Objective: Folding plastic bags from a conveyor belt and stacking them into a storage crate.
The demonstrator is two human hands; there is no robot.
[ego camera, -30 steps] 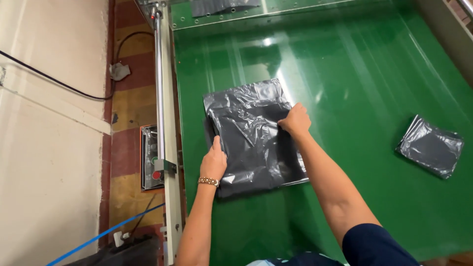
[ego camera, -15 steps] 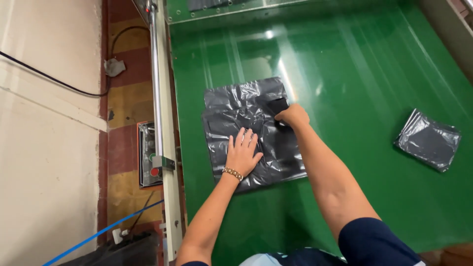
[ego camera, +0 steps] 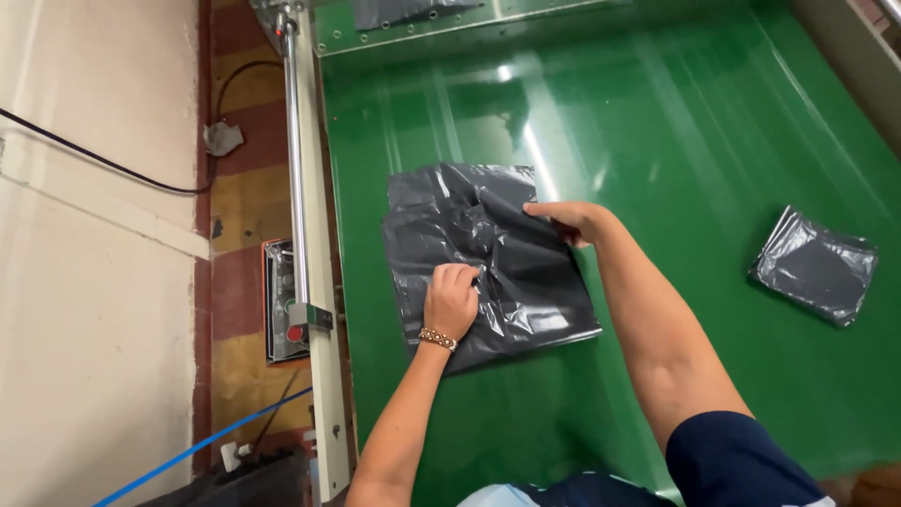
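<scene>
A dark grey plastic bag (ego camera: 450, 235) lies crumpled and roughly flat on the green conveyor belt (ego camera: 676, 122). My left hand (ego camera: 452, 300), with a beaded bracelet at the wrist, rests on the bag's lower middle with fingers curled into the plastic. My right hand (ego camera: 568, 221) pinches the bag's right edge near its upper part. A second, smaller grey bag package (ego camera: 815, 265) lies further right on the belt, apart from both hands.
A metal side rail (ego camera: 305, 235) runs along the belt's left edge, with a control box with a red button (ego camera: 286, 305) beside it. Cables and a blue hose (ego camera: 188, 451) lie on the floor at left. Another dark bag (ego camera: 404, 11) sits at the belt's far end.
My left hand went from flat and spread on the bag to curled, gripping the plastic. My right hand shifted right to the bag's edge. The bag is more spread out.
</scene>
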